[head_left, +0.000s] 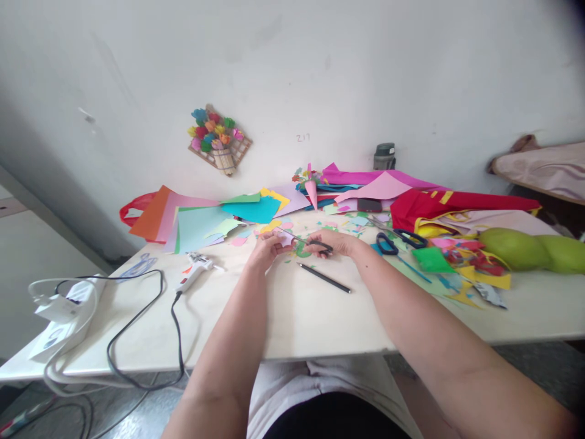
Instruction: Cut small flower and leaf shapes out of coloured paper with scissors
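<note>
One small piece of pale purple paper (286,238) is above the middle of the table (292,329), pinched between the thumb and fingers of the left hand (265,249). The right hand (333,241) is closed on the dark handles of a pair of scissors (325,247); its blades point left toward the paper, but whether they touch it, I cannot tell. Around both hands lie many small paper scraps (271,227). Nearer to the body, a black pen (324,278) lies at a slant. On the left side are a glue gun (194,273) and, farther out, a white power strip (61,332). On the right side lie other scissors (397,234), near a green packet (428,260). Behind, coloured sheets (196,225) spread before the wall (320,73), where a flower decoration (214,134) hangs, and a dark bottle (384,157) stands upright close to it.
</note>
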The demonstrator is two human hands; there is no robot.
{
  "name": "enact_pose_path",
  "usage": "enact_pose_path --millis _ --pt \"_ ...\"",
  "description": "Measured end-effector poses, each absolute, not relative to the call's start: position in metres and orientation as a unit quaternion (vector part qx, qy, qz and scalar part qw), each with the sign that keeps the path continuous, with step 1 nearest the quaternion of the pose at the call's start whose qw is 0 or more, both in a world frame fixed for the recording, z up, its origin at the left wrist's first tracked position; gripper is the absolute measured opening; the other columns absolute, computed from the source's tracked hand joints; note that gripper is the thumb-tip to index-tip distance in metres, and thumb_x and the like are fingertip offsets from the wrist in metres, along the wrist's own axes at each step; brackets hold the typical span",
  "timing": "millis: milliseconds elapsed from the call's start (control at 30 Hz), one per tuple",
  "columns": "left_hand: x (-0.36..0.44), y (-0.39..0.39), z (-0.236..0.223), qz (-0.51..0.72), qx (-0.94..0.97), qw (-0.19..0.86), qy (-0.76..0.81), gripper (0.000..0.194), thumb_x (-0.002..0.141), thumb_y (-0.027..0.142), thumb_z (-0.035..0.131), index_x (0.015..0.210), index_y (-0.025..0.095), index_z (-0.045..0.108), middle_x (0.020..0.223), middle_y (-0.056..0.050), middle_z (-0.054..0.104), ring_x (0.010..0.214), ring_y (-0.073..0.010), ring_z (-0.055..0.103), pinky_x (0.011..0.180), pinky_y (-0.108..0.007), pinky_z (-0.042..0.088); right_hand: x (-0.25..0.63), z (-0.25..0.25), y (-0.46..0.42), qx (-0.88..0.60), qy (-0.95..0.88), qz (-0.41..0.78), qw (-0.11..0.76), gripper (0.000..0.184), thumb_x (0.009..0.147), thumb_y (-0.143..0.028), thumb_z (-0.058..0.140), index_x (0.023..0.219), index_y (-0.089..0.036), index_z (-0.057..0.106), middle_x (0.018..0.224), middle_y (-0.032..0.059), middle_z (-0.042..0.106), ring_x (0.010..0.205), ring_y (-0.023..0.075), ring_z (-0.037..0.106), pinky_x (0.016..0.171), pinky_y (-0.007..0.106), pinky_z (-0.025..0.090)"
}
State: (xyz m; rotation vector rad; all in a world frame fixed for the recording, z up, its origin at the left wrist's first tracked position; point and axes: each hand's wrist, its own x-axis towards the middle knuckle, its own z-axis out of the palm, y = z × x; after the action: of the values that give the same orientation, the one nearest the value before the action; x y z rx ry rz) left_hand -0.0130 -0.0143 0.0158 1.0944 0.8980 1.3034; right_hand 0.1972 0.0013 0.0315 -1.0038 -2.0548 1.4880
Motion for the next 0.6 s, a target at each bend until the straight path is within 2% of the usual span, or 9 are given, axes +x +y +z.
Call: enact_pose_path --millis 267,600 --pt "-0.013 -0.014 0.015 0.557 0.465 0.575 0.378 0.017 0.056 0.019 0.073 0.067 0.014 0.062 0.071 -0.006 0.070 0.070 -0.0206 0.068 0.076 -0.038 0.057 0.197 0.027 0.007 -0.352 -0.745 0.528 0.204 0.025 0.068 -0.034 0.073 0.068 -0.015 0.057 0.048 -0.0054 0.049 0.040 0.0056 0.043 0.038 0.019 0.027" --pt "-0.015 -0.012 0.013 0.553 0.465 0.579 0.379 0.016 0.056 0.019 0.073 0.069 0.013 0.064 0.074 -0.007 0.071 0.071 -0.0207 0.069 0.078 -0.039 0.056 0.197 0.025 0.007 -0.332 -0.731 0.556 0.215 0.017 0.069 -0.027 0.062 0.061 -0.015 0.052 0.046 -0.0056 0.046 0.039 0.0052 0.040 0.039 0.019 0.027"
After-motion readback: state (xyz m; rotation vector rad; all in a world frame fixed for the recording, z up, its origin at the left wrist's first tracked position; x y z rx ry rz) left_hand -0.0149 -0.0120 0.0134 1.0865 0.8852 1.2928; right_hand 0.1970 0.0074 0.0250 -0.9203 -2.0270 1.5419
